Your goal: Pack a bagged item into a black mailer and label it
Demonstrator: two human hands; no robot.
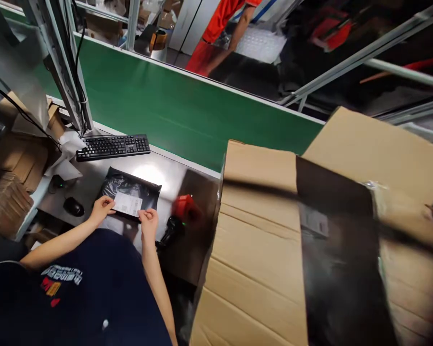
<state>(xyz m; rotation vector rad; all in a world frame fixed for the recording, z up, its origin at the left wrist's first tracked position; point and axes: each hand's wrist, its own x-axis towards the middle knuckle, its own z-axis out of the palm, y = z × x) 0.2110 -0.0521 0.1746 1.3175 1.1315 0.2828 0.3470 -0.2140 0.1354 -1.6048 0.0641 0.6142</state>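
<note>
A black plastic mailer bag (124, 185) lies flat on the steel worktop (166, 175) in front of me. A white shipping label (127, 203) sits on its near edge. My left hand (101, 207) pinches the label's left end and my right hand (149, 221) presses its right end, both against the bag. A red and black handheld scanner (182, 211) lies just right of my right hand.
A black keyboard (112, 146) and mouse (73, 206) sit to the left, with stacked cardboard (7, 192) beyond. A green conveyor belt (173, 110) runs behind. A large open carton (260, 250) with another black bag (339, 250) fills the right. A person in orange (220, 29) works beyond the belt.
</note>
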